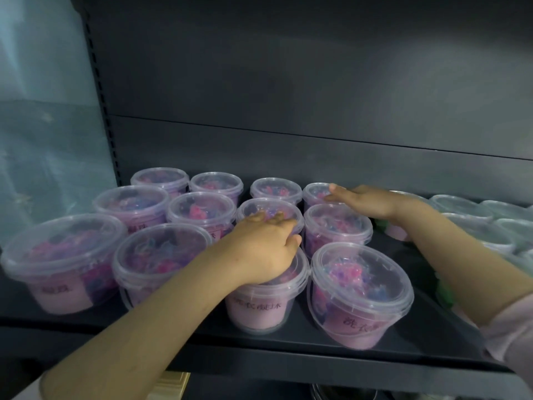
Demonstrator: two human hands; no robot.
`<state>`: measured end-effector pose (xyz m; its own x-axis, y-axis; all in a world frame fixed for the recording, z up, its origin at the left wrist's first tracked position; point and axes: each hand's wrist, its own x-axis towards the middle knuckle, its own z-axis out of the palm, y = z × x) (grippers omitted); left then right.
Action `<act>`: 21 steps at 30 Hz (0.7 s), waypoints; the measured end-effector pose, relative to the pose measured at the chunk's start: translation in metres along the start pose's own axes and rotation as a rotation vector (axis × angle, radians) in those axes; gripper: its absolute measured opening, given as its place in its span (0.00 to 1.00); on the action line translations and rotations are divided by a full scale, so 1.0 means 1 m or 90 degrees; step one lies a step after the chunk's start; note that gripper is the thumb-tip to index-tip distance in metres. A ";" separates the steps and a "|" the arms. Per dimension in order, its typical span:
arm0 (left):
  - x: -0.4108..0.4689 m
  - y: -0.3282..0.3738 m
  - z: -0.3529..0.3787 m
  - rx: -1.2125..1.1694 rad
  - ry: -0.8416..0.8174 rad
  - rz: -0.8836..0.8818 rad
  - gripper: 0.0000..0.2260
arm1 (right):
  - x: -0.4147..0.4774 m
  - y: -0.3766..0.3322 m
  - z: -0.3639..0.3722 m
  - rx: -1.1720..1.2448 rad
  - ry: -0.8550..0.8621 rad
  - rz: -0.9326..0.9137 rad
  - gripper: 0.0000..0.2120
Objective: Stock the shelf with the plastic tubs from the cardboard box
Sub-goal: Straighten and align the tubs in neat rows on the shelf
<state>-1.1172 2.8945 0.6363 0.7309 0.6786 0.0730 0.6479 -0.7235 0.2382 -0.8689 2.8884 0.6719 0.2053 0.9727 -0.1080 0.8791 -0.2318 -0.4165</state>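
Several clear plastic tubs with pink labels and pink-blue contents stand in rows on the dark shelf. My left hand lies palm down on the lid of a front-row tub, with its fingers curled onto the tub behind. My right hand lies flat with its fingertips on a back-row tub, above a second-row tub. Another tub stands at the front right. The cardboard box is not in view.
A second group of tubs with pale lids fills the shelf to the right. The dark back panel rises behind. A perforated upright borders the shelf on the left, with plastic sheeting beyond it.
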 end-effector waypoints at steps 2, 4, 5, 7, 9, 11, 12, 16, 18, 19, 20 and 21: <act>0.001 -0.001 0.001 -0.002 0.004 0.002 0.23 | 0.006 -0.004 0.002 -0.023 0.013 -0.014 0.29; 0.001 -0.001 0.002 -0.007 -0.001 -0.001 0.23 | 0.009 -0.004 0.003 -0.021 0.010 -0.016 0.28; 0.000 -0.001 0.002 -0.006 -0.005 -0.004 0.23 | 0.010 -0.003 0.003 -0.016 0.005 -0.017 0.28; 0.000 -0.001 0.003 -0.003 -0.011 -0.007 0.24 | 0.010 0.000 0.004 -0.002 -0.004 -0.023 0.28; 0.000 -0.001 0.002 -0.005 -0.015 -0.009 0.24 | 0.012 0.001 0.004 0.010 -0.005 -0.029 0.28; 0.001 0.000 0.001 -0.003 -0.017 -0.009 0.23 | 0.013 -0.002 0.003 0.003 0.004 -0.023 0.28; 0.001 0.000 0.001 -0.001 -0.019 -0.011 0.23 | 0.014 -0.004 0.002 -0.006 0.009 -0.018 0.28; 0.002 0.001 0.000 0.004 -0.020 -0.016 0.23 | 0.009 -0.009 0.003 -0.016 -0.001 -0.003 0.31; 0.001 0.001 -0.001 0.000 -0.019 -0.017 0.23 | 0.000 -0.013 0.000 -0.031 0.033 -0.022 0.32; 0.001 0.000 -0.001 -0.003 -0.019 -0.017 0.23 | -0.007 -0.014 -0.002 -0.036 0.062 -0.038 0.32; 0.000 0.000 0.000 -0.004 -0.020 -0.016 0.23 | -0.014 -0.014 -0.005 -0.034 0.084 -0.053 0.32; 0.000 -0.001 0.000 -0.005 -0.019 -0.014 0.23 | -0.023 -0.014 -0.006 -0.030 0.094 -0.065 0.32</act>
<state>-1.1175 2.8954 0.6363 0.7227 0.6901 0.0386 0.6624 -0.7074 0.2468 -0.8830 2.8694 0.6858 0.1718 0.9828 0.0679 0.9171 -0.1344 -0.3753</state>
